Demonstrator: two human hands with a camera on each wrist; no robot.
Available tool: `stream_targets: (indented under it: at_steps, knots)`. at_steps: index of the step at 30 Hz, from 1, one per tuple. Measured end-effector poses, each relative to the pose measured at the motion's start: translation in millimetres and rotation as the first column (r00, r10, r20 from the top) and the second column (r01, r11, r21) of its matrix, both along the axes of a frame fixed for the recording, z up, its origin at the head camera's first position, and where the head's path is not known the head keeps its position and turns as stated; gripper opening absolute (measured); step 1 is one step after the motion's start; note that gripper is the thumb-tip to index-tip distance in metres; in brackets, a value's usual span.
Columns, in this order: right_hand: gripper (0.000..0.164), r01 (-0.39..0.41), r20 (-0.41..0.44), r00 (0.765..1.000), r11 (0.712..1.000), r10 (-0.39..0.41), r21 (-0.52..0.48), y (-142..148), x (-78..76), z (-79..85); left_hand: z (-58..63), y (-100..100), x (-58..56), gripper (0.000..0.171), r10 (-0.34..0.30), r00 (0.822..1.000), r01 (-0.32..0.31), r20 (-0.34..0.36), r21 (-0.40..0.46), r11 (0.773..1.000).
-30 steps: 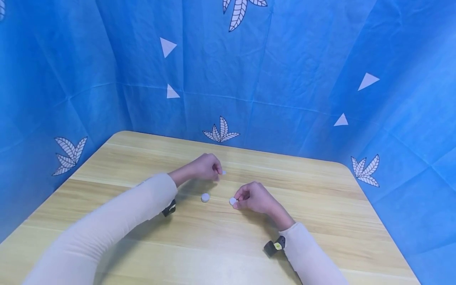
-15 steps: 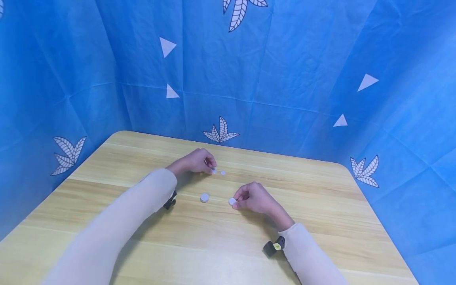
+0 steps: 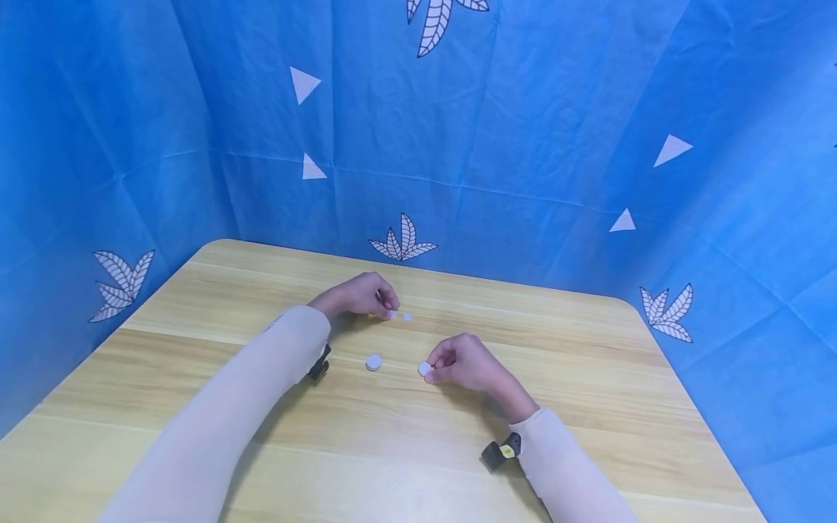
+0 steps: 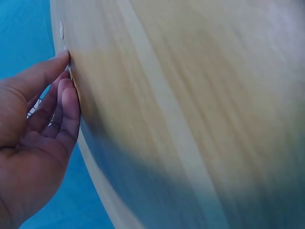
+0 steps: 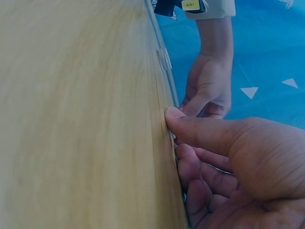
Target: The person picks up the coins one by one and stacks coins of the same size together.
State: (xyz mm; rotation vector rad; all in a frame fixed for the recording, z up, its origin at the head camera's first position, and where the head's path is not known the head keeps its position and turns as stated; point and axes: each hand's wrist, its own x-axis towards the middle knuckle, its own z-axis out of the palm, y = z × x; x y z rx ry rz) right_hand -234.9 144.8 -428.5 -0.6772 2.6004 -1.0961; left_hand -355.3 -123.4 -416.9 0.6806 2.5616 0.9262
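At the far middle of the table, my left hand (image 3: 368,293) has its thumb and fingertips around a small white disc (image 3: 392,314), mostly covered by them. Just right of it lies another small white disc (image 3: 408,317). Nearer, a larger, thicker white disc (image 3: 373,362) sits flat by itself. To its right, my right hand (image 3: 466,362) pinches a similar thick white disc (image 3: 424,369) at the tabletop. In the left wrist view, a white disc (image 4: 61,30) lies beyond the left fingertips. The right wrist view shows the right thumb (image 5: 200,131) low at the wood, its disc hidden.
A light wood-grain table (image 3: 392,450) with rounded far corners spreads under both arms. Blue cloth (image 3: 523,131) printed with white leaves and triangles hangs around its back and sides. Black wrist-worn devices, one on the right wrist (image 3: 500,452), stick out below the sleeves.
My left hand has moved slightly left and back, off the rightmost small disc, and now holds the one beside it. The right hand has stayed on its disc.
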Motion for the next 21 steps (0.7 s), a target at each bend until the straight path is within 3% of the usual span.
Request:
stream_targets:
  at_steps: [12, 21]
  knots:
    - [0.016, 0.004, 0.005, 1.0, 1.0, -0.004, -0.004, 1, -0.2, -1.2, 4.7, -6, 5.0, 0.011, -0.096, 0.994, 0.088, -0.062, -0.108, 0.99]
    - [0.017, 0.016, 0.009, 1.0, 1.0, -0.016, 0.001, 0, 0.4, -0.4, 9.8, -25, 13.7, 0.011, -0.164, 0.986, 0.162, -0.019, -0.084, 0.983]
